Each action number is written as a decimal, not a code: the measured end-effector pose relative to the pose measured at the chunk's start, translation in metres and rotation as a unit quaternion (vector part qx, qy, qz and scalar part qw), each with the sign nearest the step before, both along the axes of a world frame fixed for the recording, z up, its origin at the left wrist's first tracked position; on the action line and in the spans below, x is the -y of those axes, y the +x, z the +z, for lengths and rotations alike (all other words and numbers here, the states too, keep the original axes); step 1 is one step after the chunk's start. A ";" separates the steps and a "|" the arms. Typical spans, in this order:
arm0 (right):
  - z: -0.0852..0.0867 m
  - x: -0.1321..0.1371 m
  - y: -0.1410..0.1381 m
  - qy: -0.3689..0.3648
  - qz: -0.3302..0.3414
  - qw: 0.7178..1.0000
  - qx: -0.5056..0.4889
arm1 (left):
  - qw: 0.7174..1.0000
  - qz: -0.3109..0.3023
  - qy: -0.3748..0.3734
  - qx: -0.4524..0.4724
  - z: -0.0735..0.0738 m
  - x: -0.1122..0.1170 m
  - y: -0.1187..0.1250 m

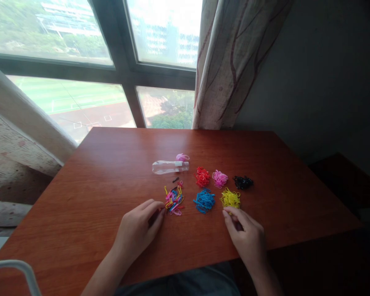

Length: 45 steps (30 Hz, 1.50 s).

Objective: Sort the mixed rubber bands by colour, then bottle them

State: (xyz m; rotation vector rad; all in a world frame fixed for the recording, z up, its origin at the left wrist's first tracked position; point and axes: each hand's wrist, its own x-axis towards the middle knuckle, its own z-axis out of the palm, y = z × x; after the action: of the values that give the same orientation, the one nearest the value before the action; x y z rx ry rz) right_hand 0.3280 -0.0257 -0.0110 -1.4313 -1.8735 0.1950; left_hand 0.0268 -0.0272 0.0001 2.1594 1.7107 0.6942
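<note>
My left hand (141,226) rests at the left edge of a mixed-colour pile of small loop-shaped plastic pins (174,200). Its thumb and fingertips are pinched together; what is between them, if anything, is too small to make out. My right hand (248,232) is closed in a pinch at the near edge of the yellow pins (230,198), its fingertips touching or almost touching them, and I cannot see whether it holds one. Between the hands lie blue pins (204,201). Behind are red pins (202,177), pink pins (220,179) and black pins (243,182).
A clear plastic bottle (166,167) lies on its side behind the mixed pile, with a pink looped item (182,157) beside its neck. One black pin (175,180) lies apart. The wooden table (89,197) meets a window and curtains (225,61); a white curved bar (21,265) stands lower left.
</note>
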 end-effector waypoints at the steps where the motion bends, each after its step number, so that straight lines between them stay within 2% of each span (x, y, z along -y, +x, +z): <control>1: 0.000 0.001 -0.009 -0.010 0.020 1.000 -0.006 | 1.000 -0.006 0.002 0.002 0.000 0.000 0.000; 6: -0.001 0.009 -0.057 -0.033 0.108 0.993 -0.023 | 0.998 -0.067 0.013 -0.011 -0.001 0.004 0.001; 11: -0.002 0.011 -0.083 -0.073 0.136 0.988 -0.026 | 0.993 -0.085 0.044 -0.065 -0.004 0.006 0.005; 18: -0.002 0.009 -0.083 -0.111 0.145 0.983 -0.027 | 0.989 -0.086 0.095 -0.073 0.001 0.003 0.015; 29: 0.000 0.010 -0.083 -0.110 0.149 0.982 -0.029 | 0.985 -0.097 0.090 -0.110 -0.002 0.000 0.022; 38: 0.001 0.009 -0.083 -0.121 0.150 0.981 -0.035 | 0.986 -0.093 0.097 -0.096 -0.001 -0.003 0.020; 45: 0.001 0.009 -0.083 -0.124 0.151 0.980 -0.037 | 0.992 -0.080 0.092 -0.035 0.002 -0.001 0.018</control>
State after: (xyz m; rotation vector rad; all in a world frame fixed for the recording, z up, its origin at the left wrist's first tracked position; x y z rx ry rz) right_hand 0.2450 -0.0348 -0.0105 -1.2693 -2.0517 0.6402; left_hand 0.0451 -0.0258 0.0025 2.4421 1.5384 0.7660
